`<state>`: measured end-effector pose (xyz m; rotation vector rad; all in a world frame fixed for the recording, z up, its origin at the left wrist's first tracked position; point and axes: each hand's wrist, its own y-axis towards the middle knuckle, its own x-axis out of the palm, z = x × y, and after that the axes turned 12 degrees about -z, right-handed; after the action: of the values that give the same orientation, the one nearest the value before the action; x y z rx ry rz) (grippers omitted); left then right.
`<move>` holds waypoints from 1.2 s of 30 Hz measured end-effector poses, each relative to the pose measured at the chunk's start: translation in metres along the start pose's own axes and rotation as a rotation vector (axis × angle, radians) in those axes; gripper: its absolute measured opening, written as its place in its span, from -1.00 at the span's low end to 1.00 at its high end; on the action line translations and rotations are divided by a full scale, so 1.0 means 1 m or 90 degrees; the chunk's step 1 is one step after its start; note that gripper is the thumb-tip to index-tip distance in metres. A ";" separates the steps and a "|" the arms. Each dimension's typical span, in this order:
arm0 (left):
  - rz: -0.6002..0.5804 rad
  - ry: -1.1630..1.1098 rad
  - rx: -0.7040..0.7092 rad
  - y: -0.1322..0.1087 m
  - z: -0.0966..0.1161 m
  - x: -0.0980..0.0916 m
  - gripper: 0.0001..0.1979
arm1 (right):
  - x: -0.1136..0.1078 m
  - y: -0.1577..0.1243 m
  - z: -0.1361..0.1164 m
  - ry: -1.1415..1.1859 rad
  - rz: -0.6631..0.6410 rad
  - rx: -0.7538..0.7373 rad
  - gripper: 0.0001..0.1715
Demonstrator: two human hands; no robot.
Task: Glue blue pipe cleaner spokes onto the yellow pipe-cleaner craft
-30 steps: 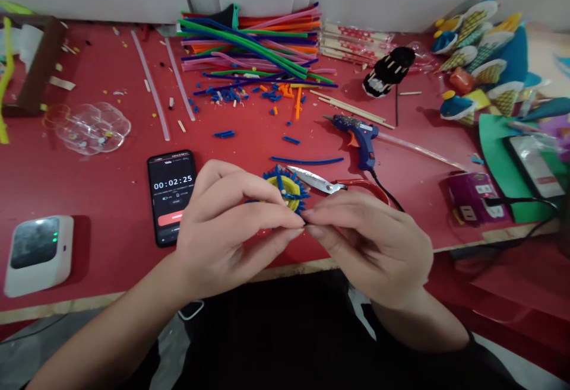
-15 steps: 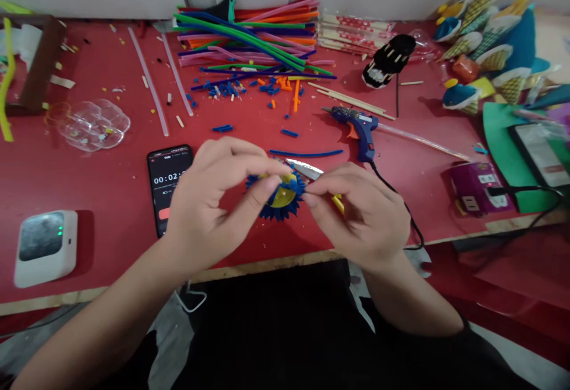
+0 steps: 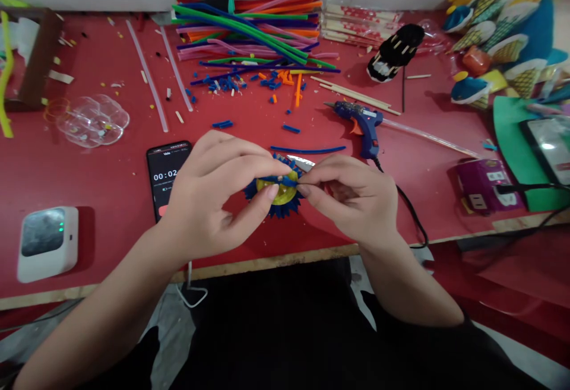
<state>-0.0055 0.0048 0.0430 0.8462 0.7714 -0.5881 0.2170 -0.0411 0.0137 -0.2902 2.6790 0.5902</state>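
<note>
Pinching blue strip [image 3: 288,181], right hand [image 3: 363,200] probably steadies it over yellow-blue disc [image 3: 281,197], near centre; left hand [image 3: 202,200] narrowed around strip, grip unclear; glue gun [image 3: 367,132] farther right, likely for reach.

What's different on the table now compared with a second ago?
The left hand and right hand, which met at their tips, have parted and moved forward to the blue-and-yellow piece. The left hand covers more of the phone. Exactly what was gripped or released is unclear. The phone and glue gun stayed put.
</note>
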 end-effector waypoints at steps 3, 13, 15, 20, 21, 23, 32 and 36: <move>-0.014 -0.032 -0.033 0.000 0.002 0.000 -0.74 | 0.000 0.000 0.002 0.010 0.000 -0.008 -0.85; -0.037 -0.024 -0.006 0.001 -0.005 -0.003 -0.82 | 0.002 0.002 0.004 0.033 -0.004 -0.002 -0.87; -0.047 0.014 0.028 0.002 -0.008 -0.004 -0.82 | 0.002 0.002 0.003 0.035 -0.006 0.007 -0.87; -0.052 -0.004 0.020 0.005 -0.009 -0.008 -0.82 | 0.003 0.001 0.001 0.040 0.000 0.025 -0.85; -0.061 -0.024 0.004 0.006 -0.009 -0.009 -0.83 | 0.003 0.001 0.001 0.040 0.002 0.025 -0.85; -0.076 -0.041 -0.010 0.007 -0.009 -0.010 -0.86 | 0.004 0.001 0.002 0.043 0.005 0.025 -0.84; -0.089 0.067 0.004 0.007 -0.005 -0.007 -0.88 | 0.004 0.001 0.003 0.047 -0.001 0.022 -0.86; -0.081 0.085 0.035 0.008 -0.007 -0.008 -0.89 | 0.002 0.001 0.002 0.039 0.011 0.006 -0.87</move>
<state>-0.0071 0.0156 0.0499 0.8988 0.9390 -0.6724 0.2156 -0.0398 0.0109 -0.2875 2.7445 0.5836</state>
